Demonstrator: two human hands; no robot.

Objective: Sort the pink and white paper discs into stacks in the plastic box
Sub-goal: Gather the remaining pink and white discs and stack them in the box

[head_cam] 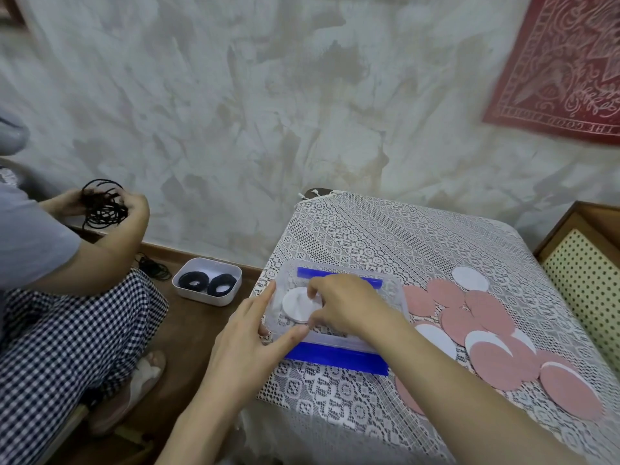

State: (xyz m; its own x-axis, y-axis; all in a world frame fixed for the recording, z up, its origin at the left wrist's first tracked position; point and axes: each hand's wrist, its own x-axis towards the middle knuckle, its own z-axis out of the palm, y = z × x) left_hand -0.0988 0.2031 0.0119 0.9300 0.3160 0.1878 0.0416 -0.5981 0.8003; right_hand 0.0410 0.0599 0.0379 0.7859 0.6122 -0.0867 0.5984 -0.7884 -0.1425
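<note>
A clear plastic box (394,290) with blue clip handles sits on the lace-covered table (385,229). Inside it lies a white paper disc (297,305). My right hand (345,305) reaches into the box, and its fingertips pinch that white disc at its right edge. My left hand (248,333) rests against the box's left wall with straight fingers, thumb along the front rim. Several loose pink discs (483,317) and white discs (469,278) lie scattered on the table to the right of the box.
Another person sits at the left, holding a bundle of black hair ties (104,204). A white tub (208,281) with black ties stands on the wooden floor. A wooden cabinet (583,260) borders the table's right side. A wall stands behind.
</note>
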